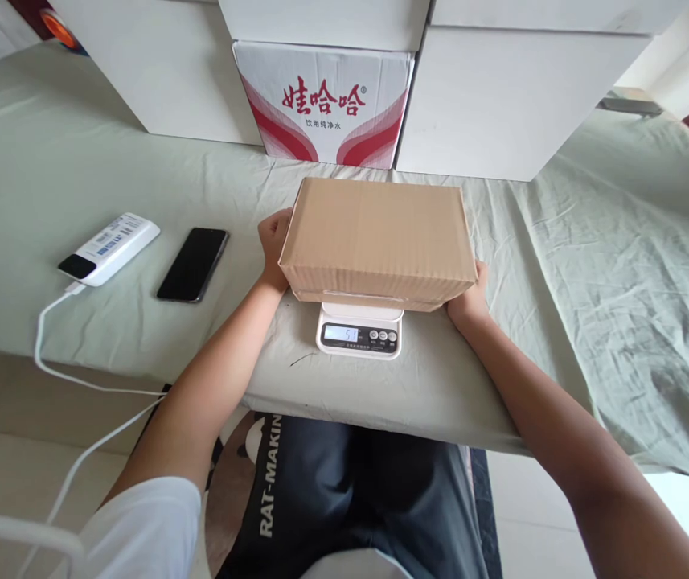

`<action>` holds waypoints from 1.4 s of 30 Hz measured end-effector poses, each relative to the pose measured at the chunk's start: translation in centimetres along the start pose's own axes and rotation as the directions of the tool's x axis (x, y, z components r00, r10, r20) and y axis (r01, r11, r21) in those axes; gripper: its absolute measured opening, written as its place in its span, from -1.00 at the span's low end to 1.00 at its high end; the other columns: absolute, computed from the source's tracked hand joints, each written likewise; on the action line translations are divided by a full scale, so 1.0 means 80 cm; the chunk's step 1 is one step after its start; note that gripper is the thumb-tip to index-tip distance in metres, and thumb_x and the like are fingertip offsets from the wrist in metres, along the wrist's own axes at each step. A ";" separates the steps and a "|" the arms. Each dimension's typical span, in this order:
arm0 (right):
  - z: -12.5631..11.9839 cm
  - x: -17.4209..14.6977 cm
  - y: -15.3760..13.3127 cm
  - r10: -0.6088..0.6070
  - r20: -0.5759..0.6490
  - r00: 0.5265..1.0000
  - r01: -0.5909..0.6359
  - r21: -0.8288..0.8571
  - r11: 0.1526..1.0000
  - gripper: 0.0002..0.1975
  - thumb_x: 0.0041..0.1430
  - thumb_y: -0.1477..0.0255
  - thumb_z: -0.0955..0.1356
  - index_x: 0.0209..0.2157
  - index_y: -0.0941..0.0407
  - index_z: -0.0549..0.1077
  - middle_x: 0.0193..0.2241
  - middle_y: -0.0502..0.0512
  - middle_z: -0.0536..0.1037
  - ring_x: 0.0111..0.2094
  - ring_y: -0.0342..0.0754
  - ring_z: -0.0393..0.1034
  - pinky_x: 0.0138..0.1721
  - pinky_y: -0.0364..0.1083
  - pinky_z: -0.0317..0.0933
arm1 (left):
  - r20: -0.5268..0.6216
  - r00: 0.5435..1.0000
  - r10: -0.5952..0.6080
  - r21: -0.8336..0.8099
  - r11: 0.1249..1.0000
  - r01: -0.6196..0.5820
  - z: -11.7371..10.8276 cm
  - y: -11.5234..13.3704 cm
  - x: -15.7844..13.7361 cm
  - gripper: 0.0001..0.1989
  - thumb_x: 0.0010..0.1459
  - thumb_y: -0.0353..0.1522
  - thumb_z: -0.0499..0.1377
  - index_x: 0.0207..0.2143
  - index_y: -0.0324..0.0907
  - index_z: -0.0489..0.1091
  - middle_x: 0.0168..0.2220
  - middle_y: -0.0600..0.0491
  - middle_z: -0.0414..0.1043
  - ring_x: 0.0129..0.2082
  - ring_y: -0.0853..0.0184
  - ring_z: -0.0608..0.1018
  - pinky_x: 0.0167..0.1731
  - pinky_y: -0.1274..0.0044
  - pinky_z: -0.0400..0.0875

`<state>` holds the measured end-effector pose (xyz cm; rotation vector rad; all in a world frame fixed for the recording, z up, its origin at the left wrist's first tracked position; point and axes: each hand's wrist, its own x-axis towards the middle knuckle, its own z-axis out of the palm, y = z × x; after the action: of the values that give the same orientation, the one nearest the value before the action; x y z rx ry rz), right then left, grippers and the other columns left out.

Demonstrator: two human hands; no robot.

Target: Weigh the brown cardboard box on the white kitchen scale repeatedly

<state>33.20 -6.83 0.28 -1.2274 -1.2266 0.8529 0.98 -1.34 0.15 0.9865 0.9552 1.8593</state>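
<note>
**Covering most of a small white plastic scale (359,336), a brown cardboard box (377,229) sits between left hand (274,237) and right hand (469,304)**

The box is oblong and closed, its top plain and smooth, its front face ribbed with fine vertical creases and marked by a pale line low down. It overhangs the scale on both sides; its underside is hidden. On the scale's front, nearer the person than either hand, a lit display seems to read 51.

The hands are apart, one at each end of the box. The left looks curled, but the box hides part of both, so I cannot tell whether they grip it.

Beyond the hands, a white carton with red lettering (327,133) stands just behind the box, limiting room that way. Left of the left hand lie a black phone (193,264) and a white oblong device with a dark end (112,248). Right of the right hand, wrinkled pale green cloth (621,305) spreads wide. The cloth-covered near edge runs below both hands, close in front of the scale.
</note>
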 end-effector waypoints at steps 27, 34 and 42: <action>0.002 0.000 -0.002 0.028 0.005 1.000 -0.028 -0.009 1.000 -0.44 0.03 0.02 0.53 -0.64 0.04 0.20 -0.57 -0.08 0.11 -0.44 -0.16 -0.04 -0.47 -0.14 -0.09 | -0.004 1.000 0.023 0.099 0.995 -0.022 -0.002 -0.001 0.000 -0.40 0.18 -0.32 0.35 -0.59 -0.10 -0.08 -0.53 0.20 -0.12 -0.53 0.47 0.04 -0.51 0.57 0.00; 0.001 0.000 0.001 0.041 0.048 0.998 -0.042 0.027 0.999 -0.45 0.07 0.06 0.52 -0.64 0.05 0.21 -0.55 -0.09 0.10 -0.44 -0.19 -0.07 -0.46 -0.14 -0.12 | -0.021 0.999 0.046 0.125 0.991 -0.043 -0.002 -0.002 -0.002 -0.41 0.15 -0.34 0.36 -0.60 -0.11 -0.07 -0.54 0.20 -0.11 -0.52 0.47 0.05 -0.51 0.57 -0.02; 0.002 0.000 -0.007 0.059 0.048 0.997 -0.060 0.024 0.998 -0.54 -0.01 0.13 0.51 -0.67 0.07 0.26 -0.58 -0.10 0.11 -0.45 -0.19 -0.06 -0.45 -0.13 -0.11 | 0.029 0.997 0.077 0.144 0.986 -0.080 -0.001 0.000 -0.005 -0.46 0.13 -0.32 0.33 -0.59 -0.11 -0.05 -0.54 0.19 -0.13 -0.50 0.46 0.02 -0.50 0.57 -0.05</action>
<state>32.99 -6.93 0.84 -1.2344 -1.2181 0.9430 1.07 -1.75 0.01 1.1456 1.0634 1.8587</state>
